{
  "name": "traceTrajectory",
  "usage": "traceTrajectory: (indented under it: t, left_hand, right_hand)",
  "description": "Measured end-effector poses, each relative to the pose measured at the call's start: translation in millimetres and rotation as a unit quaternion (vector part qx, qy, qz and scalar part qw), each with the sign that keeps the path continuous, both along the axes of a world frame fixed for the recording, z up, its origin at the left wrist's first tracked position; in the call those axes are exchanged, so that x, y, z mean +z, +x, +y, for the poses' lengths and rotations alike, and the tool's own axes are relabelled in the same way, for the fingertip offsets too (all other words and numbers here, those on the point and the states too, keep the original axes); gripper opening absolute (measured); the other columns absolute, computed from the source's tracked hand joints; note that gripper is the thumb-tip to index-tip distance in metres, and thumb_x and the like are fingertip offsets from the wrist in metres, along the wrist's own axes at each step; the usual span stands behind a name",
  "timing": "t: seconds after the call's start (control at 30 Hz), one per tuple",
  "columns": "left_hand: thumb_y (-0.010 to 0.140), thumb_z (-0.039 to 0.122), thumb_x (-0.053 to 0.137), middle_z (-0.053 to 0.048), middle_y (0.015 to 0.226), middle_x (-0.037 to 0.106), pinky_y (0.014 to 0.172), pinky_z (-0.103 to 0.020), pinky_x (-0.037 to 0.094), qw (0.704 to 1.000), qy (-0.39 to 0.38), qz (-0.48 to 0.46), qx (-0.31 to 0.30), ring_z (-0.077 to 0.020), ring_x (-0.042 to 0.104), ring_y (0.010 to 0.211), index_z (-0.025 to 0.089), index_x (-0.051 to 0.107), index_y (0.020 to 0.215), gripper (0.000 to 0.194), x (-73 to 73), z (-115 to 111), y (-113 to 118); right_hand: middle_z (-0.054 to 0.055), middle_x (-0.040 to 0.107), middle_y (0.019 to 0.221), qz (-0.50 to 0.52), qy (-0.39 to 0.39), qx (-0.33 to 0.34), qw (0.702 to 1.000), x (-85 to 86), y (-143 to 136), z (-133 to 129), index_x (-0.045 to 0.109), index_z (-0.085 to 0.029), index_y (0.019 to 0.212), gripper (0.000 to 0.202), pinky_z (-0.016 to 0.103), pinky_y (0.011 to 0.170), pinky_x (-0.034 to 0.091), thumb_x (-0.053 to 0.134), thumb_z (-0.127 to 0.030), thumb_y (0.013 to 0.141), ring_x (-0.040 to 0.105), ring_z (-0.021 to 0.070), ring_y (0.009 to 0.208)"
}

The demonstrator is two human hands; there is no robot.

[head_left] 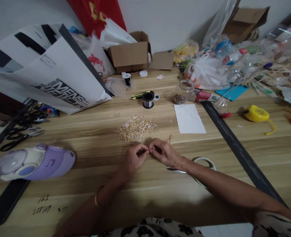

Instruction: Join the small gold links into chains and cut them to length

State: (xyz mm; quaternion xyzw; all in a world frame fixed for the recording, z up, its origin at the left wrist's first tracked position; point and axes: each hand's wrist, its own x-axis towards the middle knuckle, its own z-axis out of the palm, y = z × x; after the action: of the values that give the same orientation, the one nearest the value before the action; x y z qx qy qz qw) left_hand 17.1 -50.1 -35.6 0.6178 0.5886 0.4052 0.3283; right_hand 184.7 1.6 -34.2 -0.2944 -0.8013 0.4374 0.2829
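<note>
My left hand and my right hand meet fingertip to fingertip over the wooden table. Both are closed in a pinch, and whatever lies between the fingertips is too small to make out. Just beyond them spreads a pile of small gold and clear beads or findings. A short gold piece of chain or wire lies past my right hand. Under my right forearm are a roll of pale tape and a dark-handled tool with a shiny blade.
Farther back stand a wire spool, a yellow-black cutter, a jar of beads and white paper. At left are a purple bottle, scissors and a large paper bag. A yellow tape measure lies right.
</note>
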Motion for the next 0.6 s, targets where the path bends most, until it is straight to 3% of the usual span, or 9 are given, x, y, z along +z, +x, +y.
traceTrajectory:
  t: [0.37,0.6]
  left_hand:
    - [0.072,0.013,0.056,-0.002,0.069,0.062,0.06,-0.021,0.047,1.0,0.014,-0.025,0.012,-0.0123,0.059,0.064,0.016,0.059,0.068,0.005,-3.4,0.4,0.7]
    - [0.08,0.011,0.055,-0.004,0.074,0.062,0.066,-0.023,0.048,0.985,0.153,0.072,-0.029,-0.0131,0.059,0.072,0.016,0.06,0.073,0.01,-0.2,-2.3,-1.1]
  right_hand:
    - [0.0,0.054,0.071,0.008,0.001,0.0,1.0,3.3,-0.8,0.2,0.056,-0.016,0.081,0.004,0.02,0.055,0.036,0.054,-0.012,0.081,0.048,0.0107,0.062]
    - [-0.003,0.052,0.067,-0.008,-0.025,0.002,1.0,2.6,0.4,1.1,0.055,-0.016,0.081,0.004,0.02,0.053,0.033,0.054,-0.012,0.081,0.044,0.0089,0.057]
